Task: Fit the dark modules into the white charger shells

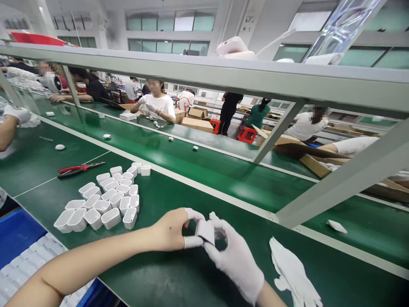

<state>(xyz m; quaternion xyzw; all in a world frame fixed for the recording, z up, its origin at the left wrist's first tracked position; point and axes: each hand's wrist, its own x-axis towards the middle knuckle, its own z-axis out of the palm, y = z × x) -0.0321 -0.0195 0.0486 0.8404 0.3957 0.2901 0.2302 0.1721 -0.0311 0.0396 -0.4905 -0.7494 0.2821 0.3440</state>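
Note:
Between my two hands, above the green table, is a small white case point(205, 231). My left hand point(175, 229), with white covers on its fingertips, grips the case from the left between thumb and fingers. In a white glove, my right hand point(234, 256) pinches the case from the right. Several white open-topped cups point(111, 218) stand in a cluster on the table, left of my hands. An unworn white glove point(294, 273) lies to the right of my right hand.
Red-handled pliers point(79, 169) lie behind the cups. A green conveyor belt point(223, 170) carrying small white pieces runs past the table's far side, under a shelf frame point(297, 204). A blue bin point(19, 230) sits at the lower left. A gloved co-worker's hand point(17, 114) is at the left edge.

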